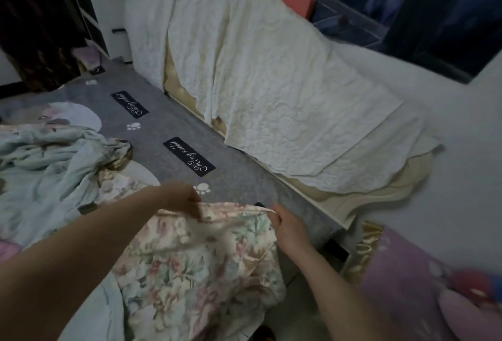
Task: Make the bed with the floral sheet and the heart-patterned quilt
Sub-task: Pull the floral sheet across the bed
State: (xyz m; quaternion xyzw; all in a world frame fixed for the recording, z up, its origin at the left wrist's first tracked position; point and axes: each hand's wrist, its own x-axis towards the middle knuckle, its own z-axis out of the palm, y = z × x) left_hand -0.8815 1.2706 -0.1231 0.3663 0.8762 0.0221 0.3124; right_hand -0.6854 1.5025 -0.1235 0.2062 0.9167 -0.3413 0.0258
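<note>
Head view is showing an early stage: the left hand (184, 199) and right hand (288, 227) are pinching the floral sheet (195, 264) by its hem at the bed's (239, 177) near edge (bunched, not yet spread), while the cream quilt (271, 90) is hanging draped beyond the far edge, waiting.

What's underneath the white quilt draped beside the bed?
A cream satin layer shows along the lower edge of the white quilt; whatever the two are draped over is covered.
</note>
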